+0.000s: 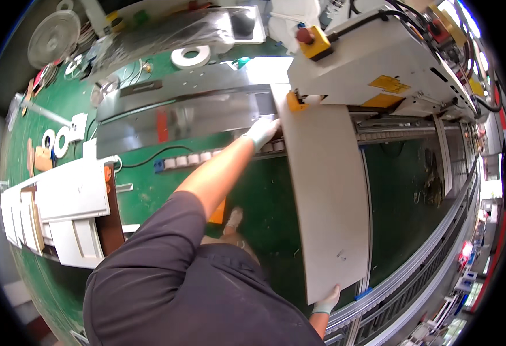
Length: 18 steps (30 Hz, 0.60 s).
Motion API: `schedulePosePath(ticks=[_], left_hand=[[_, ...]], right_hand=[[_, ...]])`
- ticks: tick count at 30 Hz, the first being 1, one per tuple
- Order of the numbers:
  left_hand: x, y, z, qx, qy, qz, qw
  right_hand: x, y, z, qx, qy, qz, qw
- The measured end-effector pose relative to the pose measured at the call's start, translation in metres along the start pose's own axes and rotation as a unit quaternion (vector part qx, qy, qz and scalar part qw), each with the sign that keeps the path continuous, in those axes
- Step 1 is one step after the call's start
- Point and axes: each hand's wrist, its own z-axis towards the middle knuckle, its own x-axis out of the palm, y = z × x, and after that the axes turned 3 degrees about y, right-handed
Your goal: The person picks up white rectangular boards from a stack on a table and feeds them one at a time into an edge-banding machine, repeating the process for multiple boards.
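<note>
A long pale grey board [328,190] lies lengthwise in front of me, its far end at a large white machine [374,69]. My left hand [262,132], in a white glove, reaches out to the board's far left edge, its fingers closed there; the fingertips are partly hidden. My right hand [326,301], also gloved, grips the near end, thumb on top and fingers under the edge. A row of pale rollers [192,159] runs up to the board's left side. A metal table [201,124] stands beyond my left hand.
A red-topped button on a yellow box [313,43] sits on the machine. Roller rails [403,294] curve along the right. White panels [71,193] are stacked at the left. White tape rolls [190,56] and a cable [155,157] lie about.
</note>
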Motion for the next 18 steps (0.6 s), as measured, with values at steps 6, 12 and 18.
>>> schedulePosePath(ticks=[6,12,18], left_hand=[[-0.04,0.024,-0.132,0.176,-0.084,0.257,0.947],[-0.092,0.264,-0.323,0.049,-0.317,0.269,0.908],[-0.195,0.538,-0.478,-0.394,-0.62,-0.357,0.577]], right_hand=[[0.023,-0.003,-0.043,0.068,-0.053,-0.035,0.996],[0.069,-0.056,-0.095,0.136,0.278,-0.107,0.945],[0.153,-0.08,-0.18,0.118,0.352,-0.329,0.868]])
